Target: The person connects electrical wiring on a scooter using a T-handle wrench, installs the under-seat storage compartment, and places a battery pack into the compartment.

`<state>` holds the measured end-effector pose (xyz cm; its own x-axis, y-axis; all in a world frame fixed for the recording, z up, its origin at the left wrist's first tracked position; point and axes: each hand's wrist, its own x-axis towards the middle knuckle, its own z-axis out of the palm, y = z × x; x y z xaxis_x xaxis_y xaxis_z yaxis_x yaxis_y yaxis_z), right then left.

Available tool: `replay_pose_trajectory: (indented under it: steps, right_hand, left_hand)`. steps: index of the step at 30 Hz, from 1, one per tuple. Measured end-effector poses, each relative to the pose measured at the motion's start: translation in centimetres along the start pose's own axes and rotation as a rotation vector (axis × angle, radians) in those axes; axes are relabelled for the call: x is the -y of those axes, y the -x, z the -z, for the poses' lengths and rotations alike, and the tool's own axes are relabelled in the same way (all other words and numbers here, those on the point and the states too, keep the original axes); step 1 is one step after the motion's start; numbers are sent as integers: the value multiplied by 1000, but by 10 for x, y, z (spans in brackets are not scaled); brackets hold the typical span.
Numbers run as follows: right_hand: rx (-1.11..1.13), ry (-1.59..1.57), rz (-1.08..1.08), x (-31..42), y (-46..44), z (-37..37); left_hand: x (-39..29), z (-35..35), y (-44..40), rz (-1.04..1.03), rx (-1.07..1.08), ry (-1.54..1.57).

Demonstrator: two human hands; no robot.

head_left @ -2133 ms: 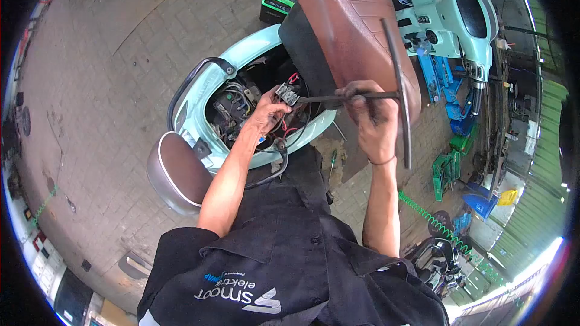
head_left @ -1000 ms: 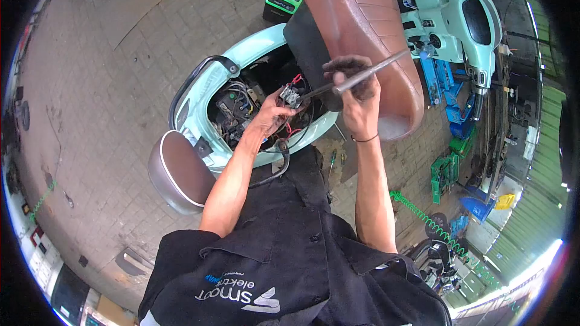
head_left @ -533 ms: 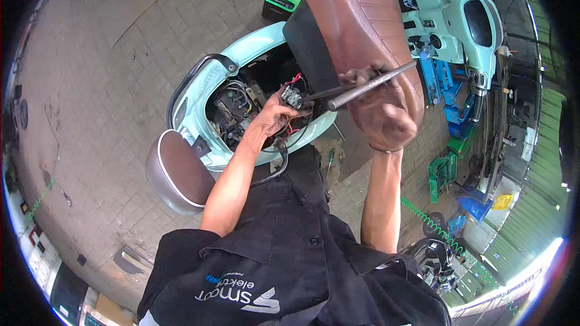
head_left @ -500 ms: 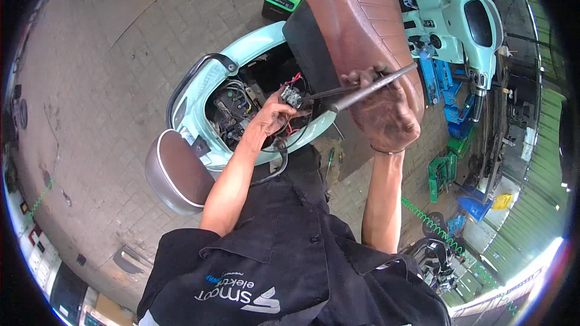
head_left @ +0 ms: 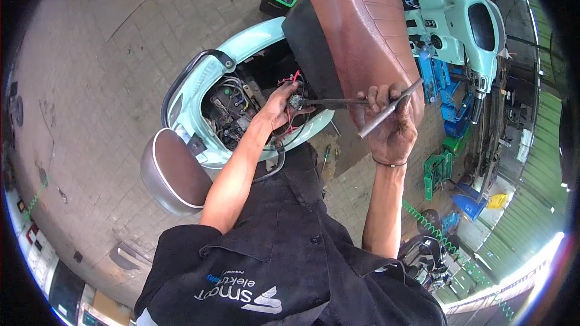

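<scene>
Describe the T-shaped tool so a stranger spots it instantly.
Find the long brown padded seat. By its lower end, the right hand holds a grey metal T-shaped tool. Its crossbar distinguishes it from the green-handled screwdriver on the grey paved floor.

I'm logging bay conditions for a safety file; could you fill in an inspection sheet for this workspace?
Surface: grey paved floor, with darker stains.
Job's things: small silvery metal part over the open mint-green scooter body; dark metal T-shaped tool, its tip at the part.
Clutter: green-handled screwdriver on the floor; black box with bright green rim beyond the body.
Hands: left hand holds the part; right hand holds the tool.
Cables: thin red wires near the part; green coiled line at right.
Surroundings: brown ribbed seat; green corrugated wall.
Other people: nothing seen.
</scene>
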<state>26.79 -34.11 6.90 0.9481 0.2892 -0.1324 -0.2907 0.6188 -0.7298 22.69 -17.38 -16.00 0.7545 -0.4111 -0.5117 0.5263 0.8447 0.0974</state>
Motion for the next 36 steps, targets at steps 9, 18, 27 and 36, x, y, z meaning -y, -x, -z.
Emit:
replay_pose_trajectory:
  steps: [9,18,27,36]
  right_hand:
    - [218,4,-10,-2,-8,9]
    - [-261,83,255,-19,-6,11]
    - [-520,984,252,-13,-7,19]
    - [-330,727,291,-21,-17,17]
  left_hand:
    - [1,12,-5,-6,-13,-95]
    - [6,3,-2,-33,-54,-98]
    - [8,6,-2,-40,-39,-91]
    - [9,5,-3,-33,-28,-64]
